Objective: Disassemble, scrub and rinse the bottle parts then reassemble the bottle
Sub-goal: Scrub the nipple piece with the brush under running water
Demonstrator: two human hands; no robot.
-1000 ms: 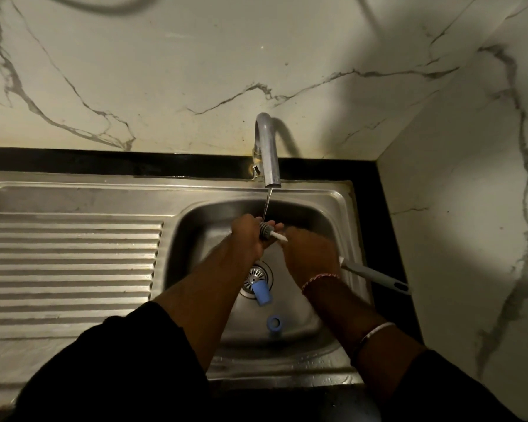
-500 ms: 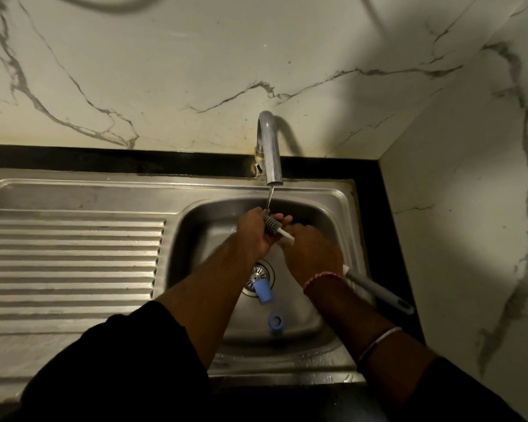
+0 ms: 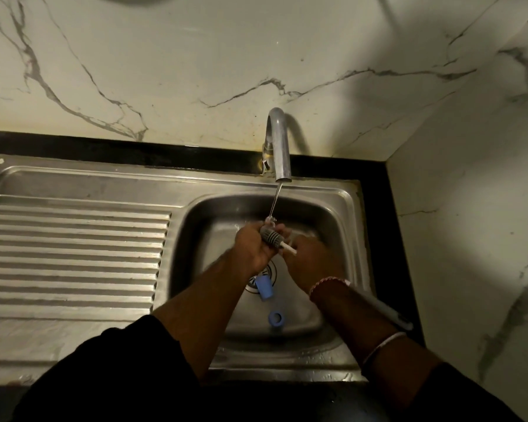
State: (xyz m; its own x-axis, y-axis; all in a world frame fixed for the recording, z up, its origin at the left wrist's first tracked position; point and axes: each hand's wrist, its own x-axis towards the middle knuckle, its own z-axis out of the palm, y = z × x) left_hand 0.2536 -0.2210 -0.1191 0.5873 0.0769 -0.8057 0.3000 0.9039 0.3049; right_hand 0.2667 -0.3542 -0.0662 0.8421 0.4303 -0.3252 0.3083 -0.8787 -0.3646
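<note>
Brush rinsed under the tap, bottle parts loose in the sink.

The left hand (image 3: 252,249) curls round the grey brush (image 3: 270,238) head under the tap (image 3: 279,147) stream; the right hand (image 3: 313,260) grips its handle. A blue cap (image 3: 264,287) lies by the drain, a blue ring (image 3: 276,318) nearer, both on the sink (image 3: 195,214) floor. Disassembly looks done; rinsing and reassembly seemingly remain.

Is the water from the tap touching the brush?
Touching. The head view shows the thin water stream running from the tap down onto the grey brush head, gripped in the left hand.
</note>
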